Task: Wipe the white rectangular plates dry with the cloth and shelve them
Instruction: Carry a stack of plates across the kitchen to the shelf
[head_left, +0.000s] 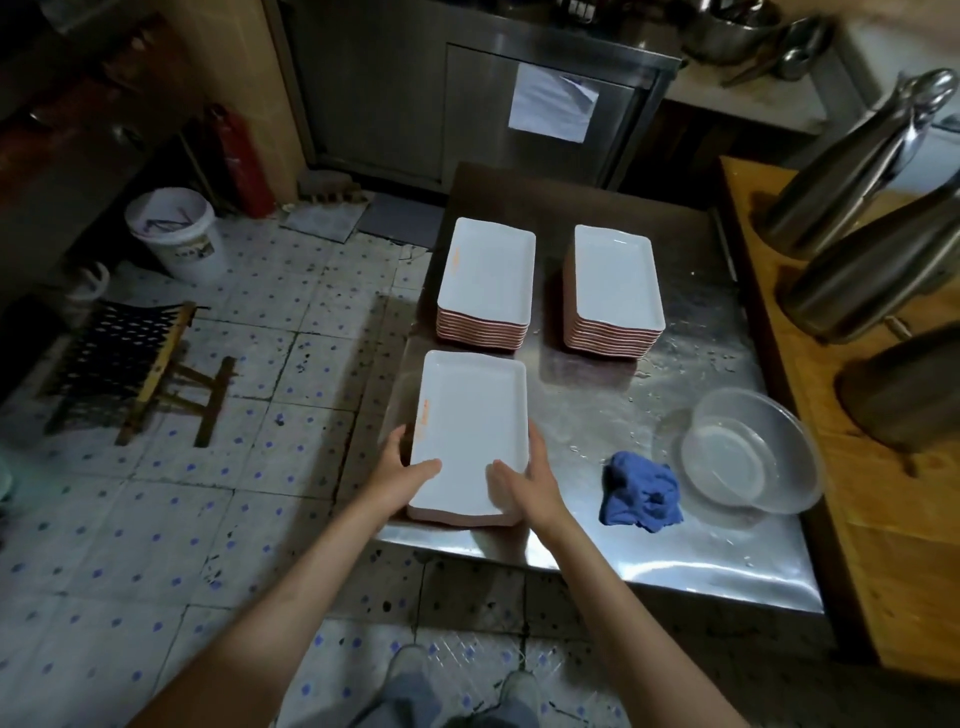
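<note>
A white rectangular plate (470, 426) lies on a low pile at the near left corner of the steel table (649, 545). My left hand (402, 475) grips its left near edge, thumb on top. My right hand (524, 486) grips its right near edge. Two taller stacks of white plates stand further back, the left stack (488, 275) and the right stack (618, 283). A crumpled blue cloth (641, 491) lies on the table to the right of my right hand, untouched.
A clear plastic bowl (753, 452) sits right of the cloth, with water drops around it. Steel jugs (852, 176) stand on a wooden counter (883, 545) at the right. A folding stool (140, 364) and white bucket (174, 231) are on the tiled floor left.
</note>
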